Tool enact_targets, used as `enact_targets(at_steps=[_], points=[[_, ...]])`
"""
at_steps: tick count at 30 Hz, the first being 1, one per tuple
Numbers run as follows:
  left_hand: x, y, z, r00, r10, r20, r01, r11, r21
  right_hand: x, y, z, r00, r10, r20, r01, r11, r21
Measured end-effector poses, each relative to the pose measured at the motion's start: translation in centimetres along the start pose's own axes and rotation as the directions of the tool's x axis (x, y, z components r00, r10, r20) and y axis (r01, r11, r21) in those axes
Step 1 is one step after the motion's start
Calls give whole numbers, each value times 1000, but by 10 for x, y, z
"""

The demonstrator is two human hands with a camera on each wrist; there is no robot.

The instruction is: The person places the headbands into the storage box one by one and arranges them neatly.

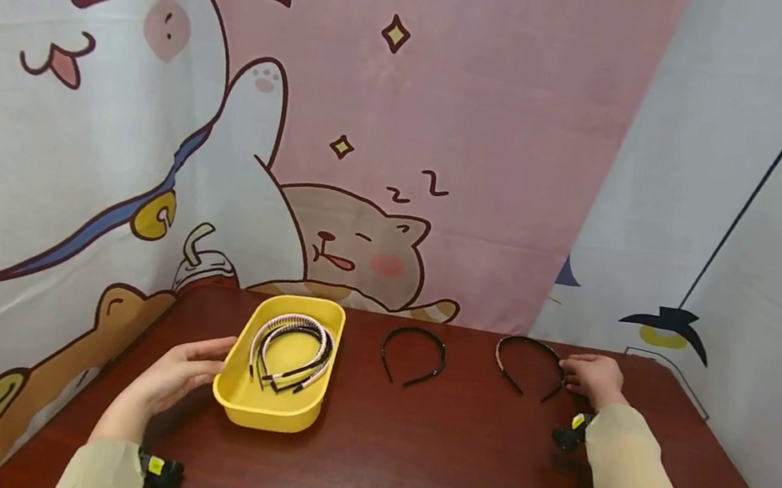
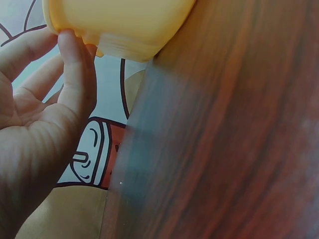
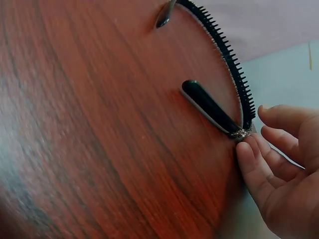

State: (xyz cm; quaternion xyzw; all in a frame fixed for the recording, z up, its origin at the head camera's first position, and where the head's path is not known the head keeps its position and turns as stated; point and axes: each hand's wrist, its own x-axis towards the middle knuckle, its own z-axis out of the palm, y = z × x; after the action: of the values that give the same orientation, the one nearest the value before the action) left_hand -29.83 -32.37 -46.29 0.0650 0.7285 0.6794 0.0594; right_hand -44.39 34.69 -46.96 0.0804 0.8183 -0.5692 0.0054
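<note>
A yellow plastic tray (image 1: 269,420) sits on the table, holding several black and pale pink headbands (image 1: 298,327). At its left side my left hand (image 1: 178,372) holds the rim between thumb and fingers; the left wrist view shows the thumb against the tray's edge. Far to the right, my right hand (image 1: 595,376) pinches one side of a black toothed headband (image 3: 232,59). Thumb and fingertips meet by a small sparkling ornament (image 3: 242,133) on the band. Another black headband (image 1: 384,348) lies between the tray and the right hand's headband.
The dark reddish-brown table (image 1: 403,465) ends at the back against a cloth backdrop (image 1: 514,128) printed with cartoon animals. Black wrist cameras are worn near both cuffs.
</note>
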Motion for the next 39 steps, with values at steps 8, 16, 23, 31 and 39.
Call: enact_targets(at_steps=[8,16,23,31,39], points=[[1,4,2,1000,15,16,-15,1000,-5,5,0,-5,998,-55,-14,52,990,-127],[2,6,3,1000,11,17,-11,1000,-18,2,-9,-3,998,-52,-29,45,980,-191],[0,4,3,1000,5,22,-5,1000,-18,6,-4,-1,998,-57,-40,42,949,-312],[-3,4,4,1000,-8,5,8,1000,-17,5,-3,2,996,-86,-18,71,912,-405],[-3,4,2,1000,-4,4,4,1000,-7,5,-6,5,999,-42,-13,36,956,-290]])
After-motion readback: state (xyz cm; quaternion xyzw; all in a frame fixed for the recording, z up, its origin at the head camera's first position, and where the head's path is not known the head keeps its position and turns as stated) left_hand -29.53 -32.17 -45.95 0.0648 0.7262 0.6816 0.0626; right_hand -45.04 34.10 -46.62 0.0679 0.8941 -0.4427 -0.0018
